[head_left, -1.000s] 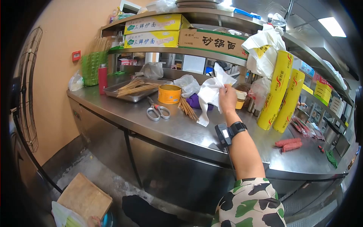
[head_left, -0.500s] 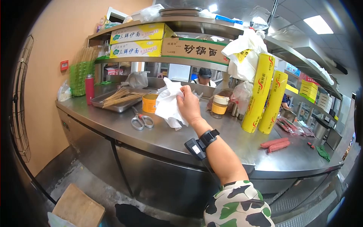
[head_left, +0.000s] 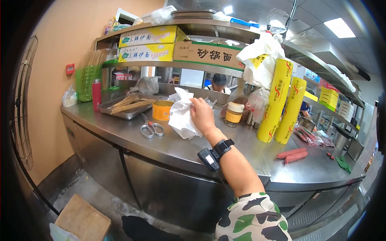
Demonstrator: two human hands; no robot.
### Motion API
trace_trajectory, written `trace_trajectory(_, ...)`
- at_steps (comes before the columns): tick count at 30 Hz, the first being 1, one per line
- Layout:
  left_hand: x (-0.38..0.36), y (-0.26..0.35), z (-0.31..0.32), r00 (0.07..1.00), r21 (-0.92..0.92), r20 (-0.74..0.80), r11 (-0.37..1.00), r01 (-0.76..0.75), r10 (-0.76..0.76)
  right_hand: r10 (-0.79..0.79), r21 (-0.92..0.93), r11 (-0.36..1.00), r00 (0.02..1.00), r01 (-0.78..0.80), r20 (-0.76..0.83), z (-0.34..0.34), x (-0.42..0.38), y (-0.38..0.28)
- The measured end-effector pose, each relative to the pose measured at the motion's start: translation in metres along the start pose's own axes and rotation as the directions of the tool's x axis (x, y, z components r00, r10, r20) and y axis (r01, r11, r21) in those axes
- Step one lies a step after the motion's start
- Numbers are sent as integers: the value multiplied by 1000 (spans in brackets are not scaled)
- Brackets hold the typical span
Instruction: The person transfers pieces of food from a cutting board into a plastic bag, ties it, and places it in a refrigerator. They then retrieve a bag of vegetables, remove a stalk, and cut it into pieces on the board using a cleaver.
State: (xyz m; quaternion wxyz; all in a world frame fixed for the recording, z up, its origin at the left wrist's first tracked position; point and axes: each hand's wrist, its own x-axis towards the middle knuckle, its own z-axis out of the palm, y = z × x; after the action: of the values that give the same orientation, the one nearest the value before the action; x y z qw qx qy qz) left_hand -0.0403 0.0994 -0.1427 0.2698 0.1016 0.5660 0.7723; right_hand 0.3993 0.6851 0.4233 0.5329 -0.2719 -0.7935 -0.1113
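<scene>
My right hand pinches a crumpled white paper napkin by its upper right side, and the napkin hangs down close over the steel counter. Just left of it stands an orange tin, partly behind the paper. Grey-handled scissors lie in front of the tin. To the right of my hand is a glass jar with an orange band and a pale lid. A black device is strapped round my right wrist. My left hand is out of view.
A metal tray with wooden skewers and a red bottle stand at the left. Two tall yellow rolls rise on the right, near packed red sausages. Boxes fill the shelf above; a person is behind the counter.
The view has shifted slightly. My right hand keeps its pinch on the napkin, which now hangs a little lower and has changed its folds.
</scene>
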Motion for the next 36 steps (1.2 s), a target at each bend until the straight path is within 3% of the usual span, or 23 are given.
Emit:
trace_trajectory(3, -27, 24, 30, 969, -229, -162, 963, 145, -184, -34, -2, 999, 999, 34, 24, -2, 0, -9)
trace_trajectory(4, 29, -22, -18, 926, -624, -229, 775, 99, -302, -53, 16, 998, 998, 53, 23, -4, -1, -12)
trace_trajectory(7, 28, -26, -21, 929, -568, -241, 817, 98, -279, -112, -3, 994, 994, 112, 2, 0, -2, -13)
trace_trajectory(11, 35, -30, -30, 959, -553, -116, 819, 154, -258, -95, 19, 995, 995, 94, 39, -2, -4, -19)
trace_trajectory(13, 26, -30, -23, 940, -554, -243, 830, 70, -241, -156, 11, 988, 988, 156, 9, 1, -2, -12)
trace_trajectory(15, 1, -23, -11, 930, -528, -284, 848, 53, -235, -235, 0, 972, 970, 235, -61, 6, 2, 0)
trace_trajectory(16, -7, -17, -4, 942, -430, -276, 901, 57, -192, -235, 33, 970, 966, 239, -105, 7, 5, 2)
trace_trajectory(17, -17, -9, 13, 903, -519, -392, 853, -58, -177, -195, 73, 976, 975, 203, -101, -1, 7, -7)
trace_trajectory(18, -14, -18, -4, 934, -442, -343, 895, -62, -105, -154, 146, 974, 981, 171, -119, -6, 10, -14)
trace_trajectory(19, -25, 7, 14, 901, -471, -388, 882, -15, -192, 75, 320, 942, 993, -100, 89, -26, 11, -31)
trace_trajectory(21, -42, 23, 26, 861, -510, -417, 859, 44, -291, 85, 751, 646, 990, -139, 111, -57, -4, -79)
trace_trajectory(22, -35, 19, 15, 863, -520, -405, 852, 53, -301, 62, 746, 658, 994, -108, 89, -76, -15, -95)
trace_trajectory(23, -23, 15, 11, 872, -534, -380, 843, 67, -310, 38, 733, 677, 998, -69, 58, -94, -26, -105)
trace_trajectory(24, -21, 10, 1, 933, -568, -237, 817, 94, -272, 15, 645, 763, 1000, -29, 27, -116, -39, -107)
trace_trajectory(27, -9, 0, -18, 911, -548, -270, 828, 119, -310, -63, 400, 908, 983, 128, -172, -173, -79, -101)
trace_trajectory(28, -6, -7, -29, 966, -534, -120, 835, 130, -227, -14, 382, 919, 978, 95, -209, -189, -92, -88)
trace_trajectory(29, -1, -11, -34, 961, -550, -127, 824, 138, -246, 29, 377, 924, 969, 67, -244, -205, -103, -71)
trace_trajectory(30, -2, -10, -45, 971, -474, 201, 854, 214, -132, 96, 311, 950, 968, -19, -233, -220, -108, -54)
trace_trajectory(33, 1, -7, -26, 943, -581, -186, 805, 122, -277, 279, 35, 960, 931, -278, -235, -259, -86, 4)
trace_trajectory(35, 13, -15, -37, 970, -562, -133, 821, 97, -205, 315, -197, 905, 907, -376, -280, -277, -52, 49)
trace_trajectory(36, 12, -3, -46, 944, -498, 50, 811, 307, -327, 179, -298, 911, 925, -285, -335, -282, -36, 96)
